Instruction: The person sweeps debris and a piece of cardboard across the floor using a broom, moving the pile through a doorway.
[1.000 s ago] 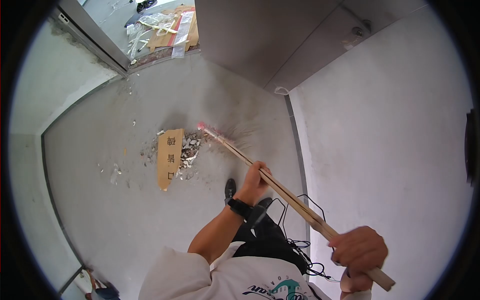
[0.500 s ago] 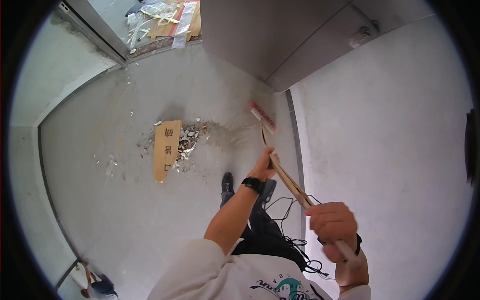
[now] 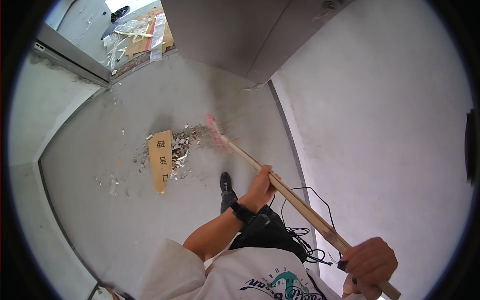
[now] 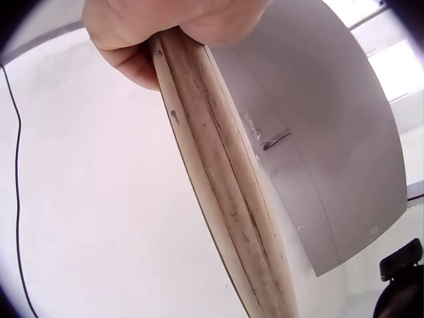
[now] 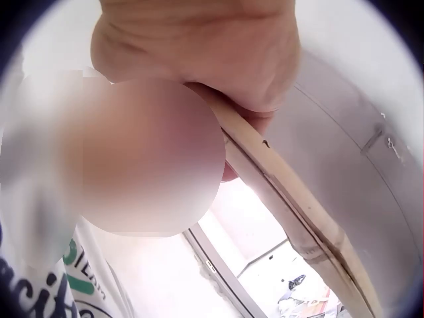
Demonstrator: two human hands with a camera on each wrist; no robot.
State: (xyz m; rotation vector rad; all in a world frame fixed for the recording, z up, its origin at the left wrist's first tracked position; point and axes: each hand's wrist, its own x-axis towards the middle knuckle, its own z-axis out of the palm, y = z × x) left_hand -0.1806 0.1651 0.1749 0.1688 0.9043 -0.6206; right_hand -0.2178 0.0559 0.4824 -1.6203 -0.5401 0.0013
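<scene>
A broom with a long split-bamboo handle and a blurred pink-red head slants across the head view. My left hand grips the handle at its middle; in the left wrist view the fingers wrap over the shaft. Near the upper end, my right hand holds the handle, and the right wrist view shows that hand curled over it. The broom head is at floor level, just right of a pile of rubble. A piece of cardboard with printed characters lies along the pile's left side.
A grey door stands at the top, beside a doorway with flattened cardboard and plastic beyond it. The white wall runs along the right. Black cables hang by my legs, and small crumbs dot the floor.
The broom head swung right toward the wall, away from the rubble, then came back left to the pile's right side. Both hands kept their hold on the handle.
</scene>
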